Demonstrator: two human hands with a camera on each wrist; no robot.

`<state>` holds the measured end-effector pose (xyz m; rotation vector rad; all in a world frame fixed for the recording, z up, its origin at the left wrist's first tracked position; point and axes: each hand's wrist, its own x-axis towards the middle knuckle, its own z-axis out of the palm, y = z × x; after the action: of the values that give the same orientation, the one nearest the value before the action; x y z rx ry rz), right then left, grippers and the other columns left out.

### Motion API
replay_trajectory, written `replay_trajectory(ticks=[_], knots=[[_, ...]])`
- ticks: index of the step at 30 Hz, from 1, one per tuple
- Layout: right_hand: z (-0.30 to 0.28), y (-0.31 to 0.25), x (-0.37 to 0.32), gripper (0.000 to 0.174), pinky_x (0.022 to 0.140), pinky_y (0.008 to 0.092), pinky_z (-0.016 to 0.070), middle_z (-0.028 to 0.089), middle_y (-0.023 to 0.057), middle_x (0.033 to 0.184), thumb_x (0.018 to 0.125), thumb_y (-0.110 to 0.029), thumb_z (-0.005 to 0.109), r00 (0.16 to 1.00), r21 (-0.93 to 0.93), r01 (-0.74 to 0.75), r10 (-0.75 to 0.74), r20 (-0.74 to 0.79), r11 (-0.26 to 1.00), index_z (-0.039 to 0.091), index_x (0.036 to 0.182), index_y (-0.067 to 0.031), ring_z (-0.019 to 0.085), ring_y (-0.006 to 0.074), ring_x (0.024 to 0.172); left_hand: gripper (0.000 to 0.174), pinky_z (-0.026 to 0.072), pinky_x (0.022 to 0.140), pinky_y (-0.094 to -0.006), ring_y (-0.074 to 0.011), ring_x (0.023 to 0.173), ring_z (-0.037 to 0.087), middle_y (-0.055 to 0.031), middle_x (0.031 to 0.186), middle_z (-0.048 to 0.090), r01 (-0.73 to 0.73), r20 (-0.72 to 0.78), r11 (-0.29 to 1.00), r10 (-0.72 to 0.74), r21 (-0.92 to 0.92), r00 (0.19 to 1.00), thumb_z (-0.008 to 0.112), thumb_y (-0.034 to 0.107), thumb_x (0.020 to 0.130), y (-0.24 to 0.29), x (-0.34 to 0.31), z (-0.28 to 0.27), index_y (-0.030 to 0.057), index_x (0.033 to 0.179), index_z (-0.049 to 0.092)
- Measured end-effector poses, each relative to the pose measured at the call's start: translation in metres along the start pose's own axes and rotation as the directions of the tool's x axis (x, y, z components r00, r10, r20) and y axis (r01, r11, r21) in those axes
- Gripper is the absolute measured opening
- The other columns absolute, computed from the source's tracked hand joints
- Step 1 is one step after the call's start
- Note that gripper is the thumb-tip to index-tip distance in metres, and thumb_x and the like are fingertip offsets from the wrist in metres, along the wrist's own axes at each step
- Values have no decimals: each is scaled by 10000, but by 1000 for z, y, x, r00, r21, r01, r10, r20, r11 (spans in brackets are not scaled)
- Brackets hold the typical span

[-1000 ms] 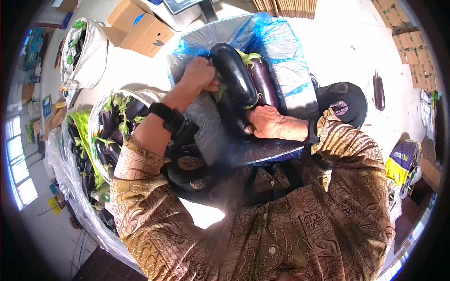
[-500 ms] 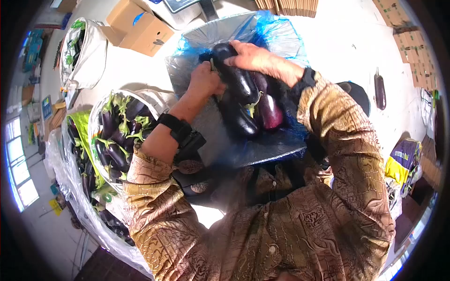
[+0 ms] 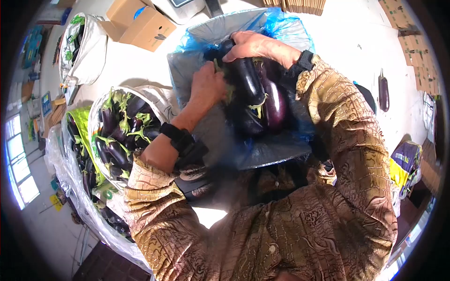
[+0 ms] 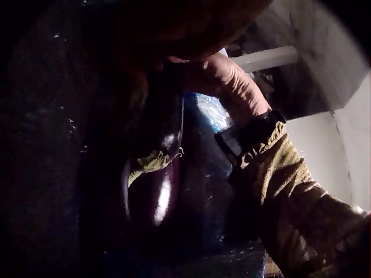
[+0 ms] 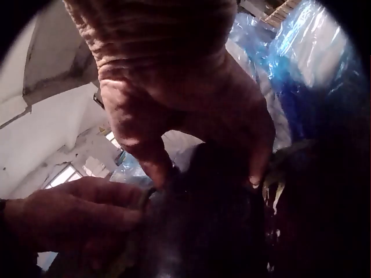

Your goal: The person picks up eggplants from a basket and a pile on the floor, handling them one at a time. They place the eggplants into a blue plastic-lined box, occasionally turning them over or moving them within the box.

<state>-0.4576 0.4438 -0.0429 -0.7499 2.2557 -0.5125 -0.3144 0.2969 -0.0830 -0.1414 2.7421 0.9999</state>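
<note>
A box lined with clear blue plastic [image 3: 185, 68] stands before me with several eggplants inside. My right hand [image 3: 260, 47] grips the far end of a glossy black eggplant [image 3: 249, 82], thumb on one side and fingers on the other, as the right wrist view also shows on the dark eggplant [image 5: 197, 237]. At its left, my left hand [image 3: 207, 85] pinches the green stem of another eggplant, whose body is mostly hidden in shadow. A purple eggplant [image 3: 275, 105] and a darker one [image 3: 249, 122] lie toward the near side. In the left wrist view, a green calyx [image 4: 152, 162] shows.
On the left stand a white sack of eggplants [image 3: 124, 136], a long plastic-wrapped heap of eggplants [image 3: 86, 164] and a farther sack [image 3: 86, 61]. An open cardboard box [image 3: 138, 28] is behind them. One loose eggplant [image 3: 384, 91] lies on the floor at right.
My right hand has moved from the eggplants' near end to the black eggplant's far end. My left hand has stayed at the left side, shifting slightly. The black eggplant sits a little nearer me.
</note>
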Motion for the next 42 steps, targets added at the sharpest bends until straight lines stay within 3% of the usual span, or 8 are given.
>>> replay_trajectory(ticks=[5,7,17,19,25,35,37,42], knots=[[-5,2,-2,715,982,402,448,616,269,1184,764,-488,707,1000,-24,16,-15,28,1000,574,1191,70,565,386,1169,244,484,764,-551,-441,819,643,-242,829,655,86,-115,996,-86,-12,990,591,208,891,43,-11,-23,-14,968,528],[1,1,-2,702,969,419,461,634,269,1143,771,-516,702,997,-144,33,-41,-58,989,580,1164,53,581,388,1148,272,483,749,-562,-478,839,626,-261,849,653,-31,-189,988,60,150,980,578,236,909,57,-10,-35,-11,1000,508],[53,3,-15,548,963,480,426,539,210,1190,850,-468,654,932,-446,25,-182,-312,895,572,1240,-92,516,378,1169,344,502,730,-510,-421,802,659,-246,793,662,185,-77,928,-169,323,983,588,324,920,29,12,-16,-18,883,561],[50,2,-14,550,974,482,415,525,211,1209,853,-468,650,939,-453,18,-171,-298,891,572,1252,-98,495,376,1188,362,517,722,-502,-384,815,679,-238,801,671,66,-121,928,-23,367,992,600,336,916,36,4,-23,-23,889,563],[54,-1,-10,562,988,485,403,510,208,1238,857,-463,648,953,-449,12,-145,-264,893,568,1281,-103,471,371,1216,242,560,762,-443,-361,885,690,-187,873,690,80,-74,797,-44,599,996,632,255,884,43,5,-7,20,914,579],[42,5,-18,614,1008,472,384,498,178,1305,852,-495,647,971,-411,9,-106,-213,912,542,1344,-143,472,346,1234,347,524,761,-458,-343,906,654,-180,969,629,-31,-15,849,46,527,999,656,330,875,55,-22,-25,9,996,606],[42,4,-17,620,1005,473,386,500,177,1298,853,-499,645,976,-403,-1,-87,-199,915,540,1345,-137,477,348,1228,361,516,759,-429,-313,899,640,-158,974,608,-165,-91,743,290,649,953,650,360,876,40,-28,-4,21,998,628],[43,4,-19,612,972,475,411,517,175,1253,853,-489,651,974,-424,11,-106,-202,906,545,1331,-122,501,357,1193,386,516,758,-421,-313,886,641,-138,941,626,-149,24,717,182,681,983,622,391,887,43,-22,-16,17,980,640]])
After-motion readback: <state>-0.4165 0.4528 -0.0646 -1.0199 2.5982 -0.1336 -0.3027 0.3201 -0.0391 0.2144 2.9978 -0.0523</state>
